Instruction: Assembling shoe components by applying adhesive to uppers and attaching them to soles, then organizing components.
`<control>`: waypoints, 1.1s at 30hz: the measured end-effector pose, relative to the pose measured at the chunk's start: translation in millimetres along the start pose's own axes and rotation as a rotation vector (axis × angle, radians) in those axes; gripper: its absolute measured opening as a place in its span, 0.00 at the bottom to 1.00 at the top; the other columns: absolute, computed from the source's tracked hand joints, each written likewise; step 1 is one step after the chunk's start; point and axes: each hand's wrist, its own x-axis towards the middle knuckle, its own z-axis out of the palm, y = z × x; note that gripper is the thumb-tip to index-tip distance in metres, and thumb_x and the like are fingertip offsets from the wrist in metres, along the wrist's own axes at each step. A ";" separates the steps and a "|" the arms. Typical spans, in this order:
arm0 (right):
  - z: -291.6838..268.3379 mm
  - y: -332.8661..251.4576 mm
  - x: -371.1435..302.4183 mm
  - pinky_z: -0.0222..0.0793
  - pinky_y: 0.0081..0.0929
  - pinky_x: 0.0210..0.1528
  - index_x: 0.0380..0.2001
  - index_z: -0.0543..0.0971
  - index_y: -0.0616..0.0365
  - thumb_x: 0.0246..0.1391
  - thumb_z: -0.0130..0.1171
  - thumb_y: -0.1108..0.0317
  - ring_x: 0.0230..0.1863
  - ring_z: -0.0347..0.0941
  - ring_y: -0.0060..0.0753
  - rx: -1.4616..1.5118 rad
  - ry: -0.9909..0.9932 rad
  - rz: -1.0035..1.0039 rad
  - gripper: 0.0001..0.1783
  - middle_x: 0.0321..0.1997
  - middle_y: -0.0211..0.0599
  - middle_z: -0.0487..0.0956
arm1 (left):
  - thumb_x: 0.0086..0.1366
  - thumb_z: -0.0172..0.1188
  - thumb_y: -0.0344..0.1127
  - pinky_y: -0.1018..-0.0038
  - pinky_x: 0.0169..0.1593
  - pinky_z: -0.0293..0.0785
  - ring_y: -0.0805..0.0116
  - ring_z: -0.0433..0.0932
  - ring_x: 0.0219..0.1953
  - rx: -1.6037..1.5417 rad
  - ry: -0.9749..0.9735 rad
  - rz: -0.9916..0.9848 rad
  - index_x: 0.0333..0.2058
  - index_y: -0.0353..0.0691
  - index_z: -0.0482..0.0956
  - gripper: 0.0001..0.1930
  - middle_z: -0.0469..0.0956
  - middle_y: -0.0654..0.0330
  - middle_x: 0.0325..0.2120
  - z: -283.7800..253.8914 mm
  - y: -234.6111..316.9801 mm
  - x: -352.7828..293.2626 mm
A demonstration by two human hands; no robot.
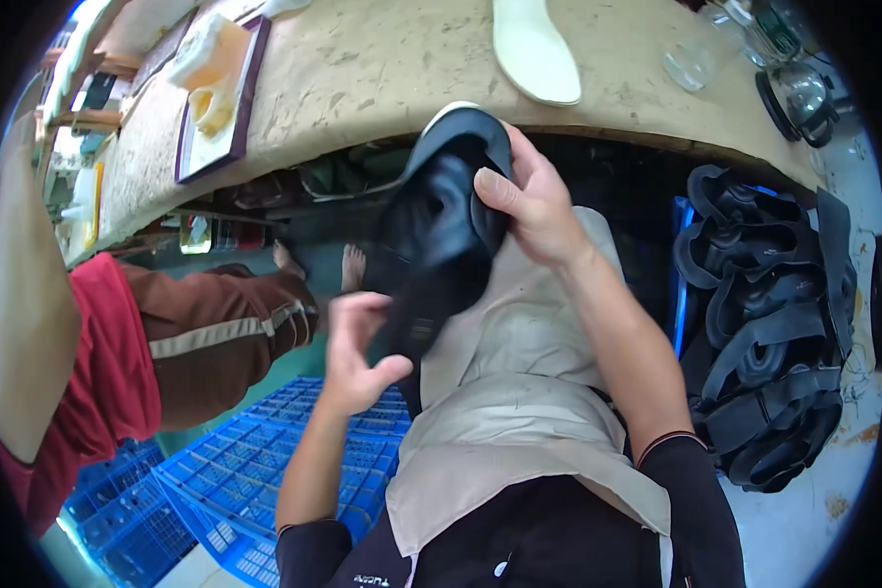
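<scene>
In front of my lap I hold a black hollow piece [448, 211] that looks like a shoe upper, with a pale edge at its far end. My right hand [534, 201] grips its right rim, thumb pressed on the outside and fingers behind it. Its lower, strap-like end hangs toward my left hand [358, 353], which is slightly smeared by motion. That hand's thumb and fingers are spread beside this end; any contact is unclear. A white foot-shaped sole piece [536, 59] lies on the workbench [392, 64] beyond.
More black pieces with straps [764, 323] are stacked at my right. A dark-edged tray [216, 132] with a yellowish block stands at the bench's left. Glass jars [691, 64] sit at the far right. Blue crates [265, 470] and a person in red [118, 343] are at my left.
</scene>
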 end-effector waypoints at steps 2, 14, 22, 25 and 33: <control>10.3 14.8 2.8 0.72 0.27 0.53 0.63 0.68 0.63 0.53 0.65 0.71 0.48 0.76 0.33 -0.154 -0.052 0.058 0.34 0.53 0.43 0.79 | 0.55 0.64 0.38 0.63 0.65 0.64 0.55 0.71 0.58 -0.124 -0.091 0.077 0.63 0.35 0.64 0.37 0.69 0.48 0.59 -2.8 -42.9 15.5; 4.6 19.1 -20.0 0.74 0.20 0.44 0.53 0.78 0.62 0.46 0.62 0.77 0.41 0.77 0.32 -1.218 -0.173 -0.145 0.26 0.45 0.38 0.82 | 0.52 0.66 0.21 0.70 0.47 0.79 0.58 0.81 0.46 0.319 0.316 0.541 0.55 0.34 0.77 0.28 0.78 0.49 0.52 41.2 -3.9 101.3; -18.2 51.6 -22.3 0.75 0.22 0.39 0.50 0.80 0.61 0.46 0.63 0.79 0.37 0.78 0.35 -1.385 -0.026 -0.650 0.23 0.43 0.37 0.82 | 0.52 0.68 0.22 0.73 0.41 0.80 0.62 0.84 0.37 0.584 0.451 0.823 0.47 0.35 0.82 0.20 0.84 0.54 0.43 48.0 -26.8 123.1; -21.5 60.0 -22.2 0.76 0.27 0.37 0.46 0.81 0.60 0.45 0.64 0.77 0.36 0.80 0.38 -1.418 -0.025 -0.906 0.21 0.43 0.39 0.82 | 0.53 0.68 0.21 0.75 0.39 0.81 0.63 0.84 0.35 0.583 0.507 0.911 0.44 0.34 0.84 0.17 0.85 0.56 0.41 51.1 -26.8 119.6; -18.2 62.8 -29.1 0.72 0.21 0.32 0.39 0.83 0.62 0.50 0.65 0.75 0.29 0.76 0.28 -1.258 0.052 -0.803 0.11 0.36 0.34 0.82 | 0.56 0.67 0.22 0.76 0.38 0.80 0.64 0.84 0.34 0.593 0.553 0.880 0.43 0.34 0.85 0.14 0.86 0.56 0.39 54.0 -35.8 116.3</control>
